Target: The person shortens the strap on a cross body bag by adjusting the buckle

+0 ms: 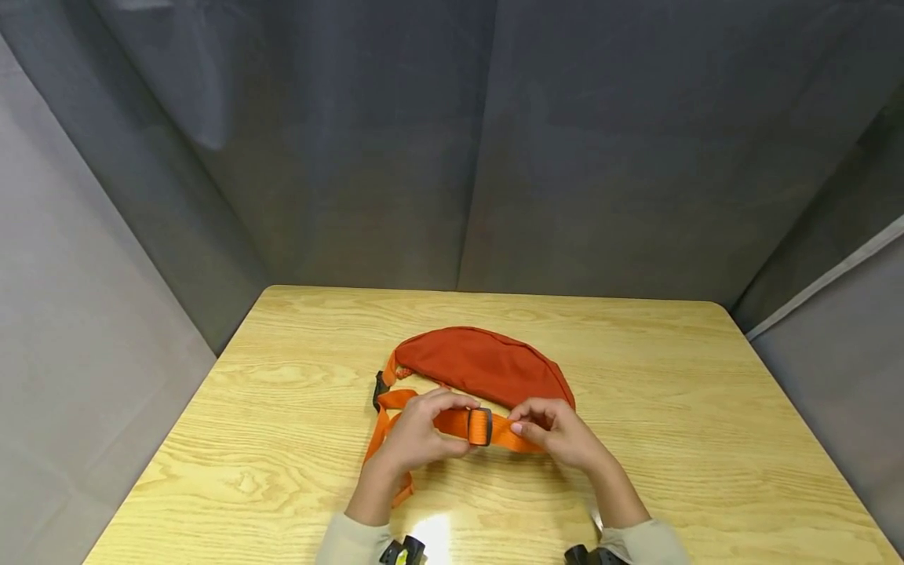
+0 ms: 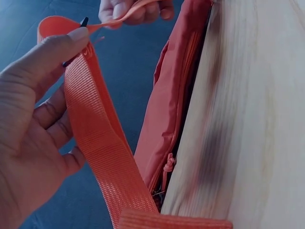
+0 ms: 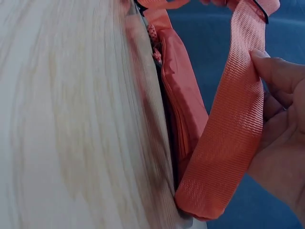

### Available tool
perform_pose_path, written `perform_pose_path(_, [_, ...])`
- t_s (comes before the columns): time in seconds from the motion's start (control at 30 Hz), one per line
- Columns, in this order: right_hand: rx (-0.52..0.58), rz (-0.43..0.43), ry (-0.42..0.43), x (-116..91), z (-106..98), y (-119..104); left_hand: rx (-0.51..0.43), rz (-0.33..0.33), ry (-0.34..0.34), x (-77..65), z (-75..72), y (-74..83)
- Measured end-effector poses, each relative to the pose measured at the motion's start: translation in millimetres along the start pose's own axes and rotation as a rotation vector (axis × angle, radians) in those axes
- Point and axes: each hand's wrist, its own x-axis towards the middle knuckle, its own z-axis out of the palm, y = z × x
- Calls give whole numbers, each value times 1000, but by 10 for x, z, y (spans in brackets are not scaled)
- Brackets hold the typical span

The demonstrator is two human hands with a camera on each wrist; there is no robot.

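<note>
A red waist bag lies on the table with its curved side away from me. Its orange strap is lifted in front of it, between my two hands. My left hand pinches the strap at a dark slide buckle, thumb below and fingers above in the head view. To the right of that buckle, my right hand pinches the strap between thumb and fingers. In the right wrist view the webbing runs down flat from the thumb toward the bag.
A black side-release clip joins the strap at the bag's left end, and a loose strap end hangs below it. The wooden table is bordered by grey curtains. A zipper pull shows on the bag.
</note>
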Motion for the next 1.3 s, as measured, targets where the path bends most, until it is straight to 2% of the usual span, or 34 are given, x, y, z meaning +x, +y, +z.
perform_pose_path(0.27, [27,-44,-14,93,96,-21,41,-44,-46,-15,99,-206])
perform_pose_path(0.57, [-17,113,23,-17,-6,-19,18,-55,-28,-20,119,-240])
perform_pose_path(0.8, [31,55,14,-13,15,43,13,-80,-34,-33,131,-267])
perform_pose_path(0.97, [64,47,20,37,77,55,15,-93,-48,-36,154,-271])
perform_pose_path(1.17, [47,28,33,15,101,29,11,-119,-48,-40,164,-292])
perform_pose_path(1.3, [-15,17,54,1,139,-29,-1,-154,-40,-51,162,-307])
